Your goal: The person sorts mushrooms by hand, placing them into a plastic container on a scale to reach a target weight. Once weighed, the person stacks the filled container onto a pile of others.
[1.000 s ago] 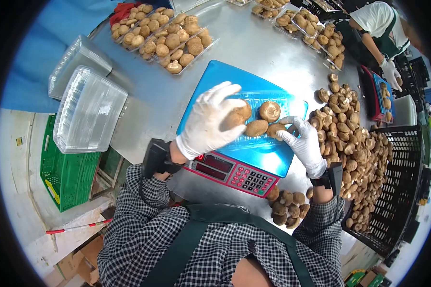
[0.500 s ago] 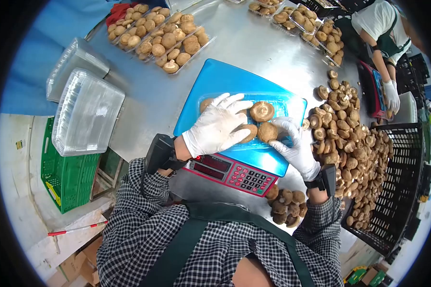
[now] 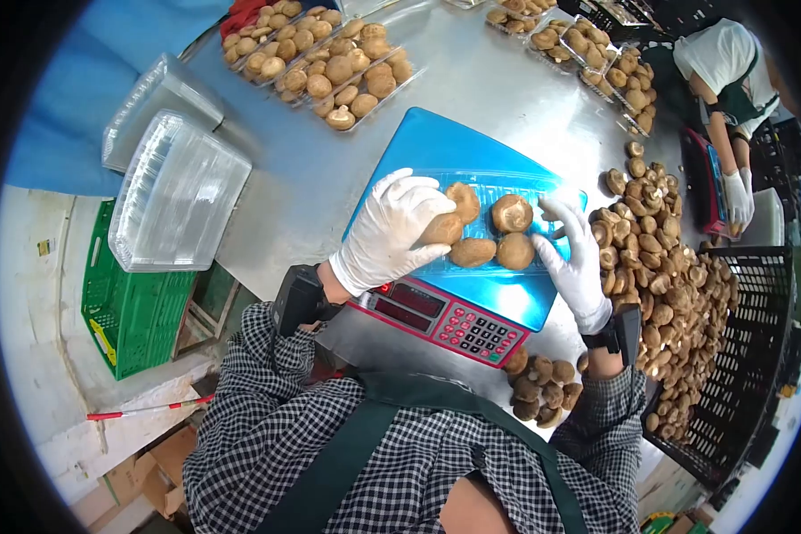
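While the gloved left hand [image 3: 390, 233] curls its fingers and thumb around a brown shiitake mushroom [image 3: 442, 229], the gloved right hand [image 3: 578, 258] has opened from its closer grip, its thumb and fingers now spread at the tray's right end. The thumb tip is beside the near-right shiitake [image 3: 514, 251] (whether they touch, I cannot quite tell). The left hand has also uncovered more of the mushrooms, so the group reads more clearly: a far-left shiitake [image 3: 462, 201], an upturned shiitake [image 3: 512, 214] far right, and a near-left shiitake [image 3: 473, 253], besides the two already mentioned. All sit within the clear plastic tray [image 3: 484, 190], though the held one may be slightly raised.

Beneath the tray is the blue platform [image 3: 436, 136] of a digital scale, with its red keypad panel [image 3: 479, 333] on the near side. Farther right, loose shiitake form a large heap [image 3: 654, 267] beside a black slatted crate [image 3: 756, 338]; a small cluster [image 3: 543, 388] lies near right. Filled mushroom trays [image 3: 340, 69] stand far left, and nested clear trays [image 3: 178, 196] nearer left. At far right, a co-worker's gloved hands [image 3: 739, 200] are by another scale [image 3: 705, 182].
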